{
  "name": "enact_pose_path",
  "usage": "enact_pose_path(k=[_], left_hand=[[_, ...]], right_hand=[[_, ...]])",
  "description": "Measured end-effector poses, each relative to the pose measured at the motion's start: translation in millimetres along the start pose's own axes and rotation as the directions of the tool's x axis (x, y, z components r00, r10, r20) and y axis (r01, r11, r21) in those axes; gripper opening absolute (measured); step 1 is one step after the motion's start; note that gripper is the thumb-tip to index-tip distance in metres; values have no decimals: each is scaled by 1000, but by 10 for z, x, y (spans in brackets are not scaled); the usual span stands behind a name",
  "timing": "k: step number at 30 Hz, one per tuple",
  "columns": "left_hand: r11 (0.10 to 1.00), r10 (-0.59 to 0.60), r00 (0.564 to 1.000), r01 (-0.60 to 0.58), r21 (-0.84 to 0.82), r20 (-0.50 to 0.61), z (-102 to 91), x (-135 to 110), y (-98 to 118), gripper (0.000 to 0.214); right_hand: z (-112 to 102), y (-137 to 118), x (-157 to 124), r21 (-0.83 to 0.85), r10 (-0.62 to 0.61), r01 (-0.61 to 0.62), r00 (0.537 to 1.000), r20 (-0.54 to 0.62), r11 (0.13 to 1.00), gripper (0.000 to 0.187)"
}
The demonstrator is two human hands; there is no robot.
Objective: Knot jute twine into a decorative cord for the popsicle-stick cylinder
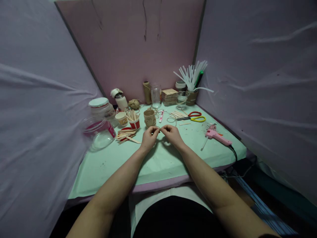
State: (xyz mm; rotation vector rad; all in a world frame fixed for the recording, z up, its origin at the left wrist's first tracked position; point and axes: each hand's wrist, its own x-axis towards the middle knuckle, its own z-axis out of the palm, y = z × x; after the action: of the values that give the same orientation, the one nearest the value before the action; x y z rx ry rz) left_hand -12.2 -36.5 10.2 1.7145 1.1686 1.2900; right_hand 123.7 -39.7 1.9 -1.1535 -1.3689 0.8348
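My left hand (150,137) and my right hand (171,134) meet over the middle of the table, fingertips pinched almost together. Between them runs a thin piece of twine (172,119), which loops up behind my right hand. Both hands are closed on it. Just behind my left hand stands a brown cup-shaped holder (150,118) with twine around it. A pink-and-white cutter (161,116) lies beyond my fingers. Scissors (195,116) with red and yellow handles rest to the right, beside thin wooden sticks (178,114).
A pink glue gun (218,136) with a black cord lies at right. Popsicle sticks (126,135), paper cups (121,118) and clear jars (104,138) stand left. Along the back are a twine ball (134,104), a glass jar (156,96), stacked wooden squares (169,97) and white glue sticks (190,77).
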Motion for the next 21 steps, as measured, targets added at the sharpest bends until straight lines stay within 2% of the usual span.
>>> enact_pose_path(k=[3,5,7,9,11,12,18,21], left_hand=[[999,-25,1000,25,-40,0,4,-1,-10,17],[974,-145,989,145,-177,10,9,15,-27,17],[874,-311,946,321,-364,88,7,38,-44,18],[730,-416,883,466,-500,215,-4,60,-57,20],[644,-438,847,529,-553,301,-14,72,-68,22],[639,-433,847,530,-557,309,-16,73,-73,23],[854,-331,939,339,-394,91,22,55,-103,30],[899,-257,962,274,-342,94,34,43,-102,29]], right_hand=[[5,19,5,-5,-12,12,1000,9,1000,16],[12,26,3,-13,-43,43,999,21,999,14],[18,27,-6,-48,-107,108,994,30,993,12],[24,25,-17,-101,-174,177,984,44,979,10],[29,28,-25,-138,-203,209,977,58,968,8],[32,33,-27,-142,-200,207,978,60,968,8],[35,75,-7,-110,-148,151,988,34,982,13],[18,79,9,-101,-135,137,991,25,985,18]])
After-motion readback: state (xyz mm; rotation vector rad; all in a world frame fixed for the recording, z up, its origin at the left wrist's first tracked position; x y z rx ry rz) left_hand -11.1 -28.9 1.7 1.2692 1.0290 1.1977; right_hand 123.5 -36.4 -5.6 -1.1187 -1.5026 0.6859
